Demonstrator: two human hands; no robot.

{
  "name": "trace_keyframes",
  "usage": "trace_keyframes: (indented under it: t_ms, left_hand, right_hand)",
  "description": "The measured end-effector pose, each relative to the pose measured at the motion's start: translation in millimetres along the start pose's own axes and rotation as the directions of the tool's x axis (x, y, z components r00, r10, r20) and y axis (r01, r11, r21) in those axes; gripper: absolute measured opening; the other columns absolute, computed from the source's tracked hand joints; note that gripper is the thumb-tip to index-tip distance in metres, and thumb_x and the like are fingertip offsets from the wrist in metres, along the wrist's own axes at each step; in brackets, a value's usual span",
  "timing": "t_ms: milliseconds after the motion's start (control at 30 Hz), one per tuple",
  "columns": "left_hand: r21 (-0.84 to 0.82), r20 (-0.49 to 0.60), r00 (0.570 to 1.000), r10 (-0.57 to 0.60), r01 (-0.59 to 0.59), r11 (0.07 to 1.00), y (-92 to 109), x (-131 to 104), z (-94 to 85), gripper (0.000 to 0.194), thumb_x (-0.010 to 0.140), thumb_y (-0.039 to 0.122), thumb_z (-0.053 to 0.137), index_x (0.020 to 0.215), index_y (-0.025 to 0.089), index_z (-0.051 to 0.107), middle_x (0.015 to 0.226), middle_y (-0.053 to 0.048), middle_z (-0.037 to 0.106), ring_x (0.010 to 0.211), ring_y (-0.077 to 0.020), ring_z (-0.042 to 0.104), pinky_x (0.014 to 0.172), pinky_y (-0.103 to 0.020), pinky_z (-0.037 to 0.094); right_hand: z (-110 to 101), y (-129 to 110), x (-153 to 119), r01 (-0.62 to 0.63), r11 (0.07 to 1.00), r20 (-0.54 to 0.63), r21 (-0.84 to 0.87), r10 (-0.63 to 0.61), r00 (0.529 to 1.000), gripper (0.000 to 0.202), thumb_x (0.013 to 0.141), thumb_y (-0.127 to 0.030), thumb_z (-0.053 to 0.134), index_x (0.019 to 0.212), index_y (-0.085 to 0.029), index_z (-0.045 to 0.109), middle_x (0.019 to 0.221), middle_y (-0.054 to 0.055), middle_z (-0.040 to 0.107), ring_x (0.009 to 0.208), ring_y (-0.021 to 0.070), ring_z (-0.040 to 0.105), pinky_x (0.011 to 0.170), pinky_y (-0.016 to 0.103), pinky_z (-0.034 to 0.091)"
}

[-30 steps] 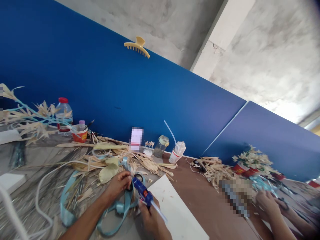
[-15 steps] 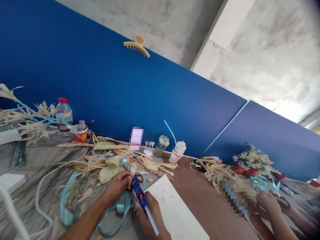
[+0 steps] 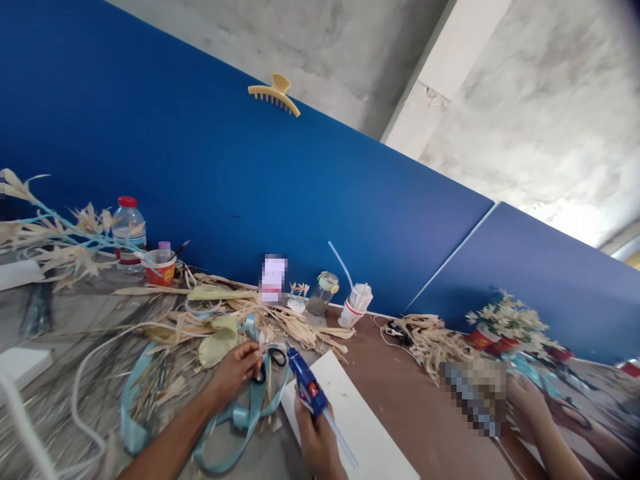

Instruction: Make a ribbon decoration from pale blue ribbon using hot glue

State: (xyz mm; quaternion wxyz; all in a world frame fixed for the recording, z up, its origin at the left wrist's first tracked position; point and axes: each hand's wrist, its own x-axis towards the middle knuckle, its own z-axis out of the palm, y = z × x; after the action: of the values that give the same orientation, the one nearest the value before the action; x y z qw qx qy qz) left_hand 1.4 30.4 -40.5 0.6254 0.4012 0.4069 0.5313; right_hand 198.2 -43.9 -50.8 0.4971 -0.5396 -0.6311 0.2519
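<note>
The glue gun (image 3: 309,387) has just been drawn away from the left hand (image 3: 239,365): its nozzle, seen close by the left fingertips a moment earlier, is now aimed toward eleven o'clock and is set apart from them. The left hand has been kept nearly in place. From this it is judged that the work at the left fingers has been freed of the nozzle. The left fingers are pinched narrow; what is held between them cannot be told. The glue gun is gripped by the closed fingers of the right hand (image 3: 315,439), between three and four o'clock from the left hand, and one clear stick (image 3: 343,440) is pointed rearward toward five o'clock.

Counted by the same clock, one pair of scissors (image 3: 277,365) is seen by two black loops, at three; one white sheet (image 3: 367,433) is laid on the surface (image 3: 390,390) at four; one jar (image 3: 320,297) and one white cup (image 3: 349,316) are stood near two; one red-capped bottle (image 3: 129,233) and one red cup (image 3: 163,272) are placed past ten; one yellow hair clip (image 3: 274,93) is fixed at twelve. Blue ribbon (image 3: 134,427) is looped in uncounted lengths, and the husks (image 3: 287,319) cannot be counted.
</note>
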Motion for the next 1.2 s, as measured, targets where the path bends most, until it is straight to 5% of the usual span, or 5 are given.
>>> trace_keyframes:
  t_ms: [133,633,933,1200]
  left_hand:
    - [-0.037,0.039,0.999,0.012,-0.01,0.999,-0.3,-0.4,-0.7,0.032,0.065,0.044,0.073,0.071,0.016,0.059,0.052,0.004,0.054,0.043,-0.0069,0.042,0.042,-0.022,0.02]
    - [-0.079,0.076,0.997,-0.001,0.007,0.997,8.2,-4.8,2.5,0.042,0.063,0.053,0.074,0.07,0.014,0.059,0.052,0.004,0.054,0.04,-0.0027,0.034,0.041,-0.02,0.019]
    - [-0.134,0.102,0.995,-0.008,0.022,0.991,6.2,-3.9,2.6,0.036,0.068,0.047,0.073,0.07,0.016,0.055,0.052,0.008,0.054,0.035,-0.0004,0.029,0.051,-0.022,0.038]
    - [-0.205,0.13,0.991,-0.019,0.045,0.978,4.5,-5.5,0.6,0.031,0.069,0.04,0.073,0.072,0.018,0.052,0.059,0.006,0.058,0.038,-0.0017,0.035,0.059,-0.025,0.044]
  right_hand:
    - [-2.1,15.9,4.5,-0.118,0.992,-0.094,0.041,0.122,0.988,0.054,0.08,-0.061,0.054,0.105,-0.015,0.069,0.105,0.016,0.069,0.102,0.0322,0.062,0.09,0.043,0.048]
    - [-5.1,11.4,12.7,-0.074,0.997,-0.139,0.012,0.075,0.987,0.052,0.083,-0.06,0.049,0.098,-0.015,0.071,0.095,0.014,0.072,0.092,0.0287,0.065,0.083,0.039,0.051]
    - [-8.3,-10.3,23.7,-0.048,0.982,-0.17,-0.182,0.017,0.985,0.029,0.085,-0.043,0.048,0.083,-0.018,0.062,0.072,0.006,0.065,0.066,0.0213,0.061,0.061,0.03,0.048]
    - [-18.7,-7.1,25.4,-0.115,0.865,-0.18,-0.488,0.028,0.983,0.02,0.071,-0.023,0.057,0.089,-0.017,0.063,0.087,0.011,0.061,0.081,0.027,0.06,0.072,0.035,0.045]
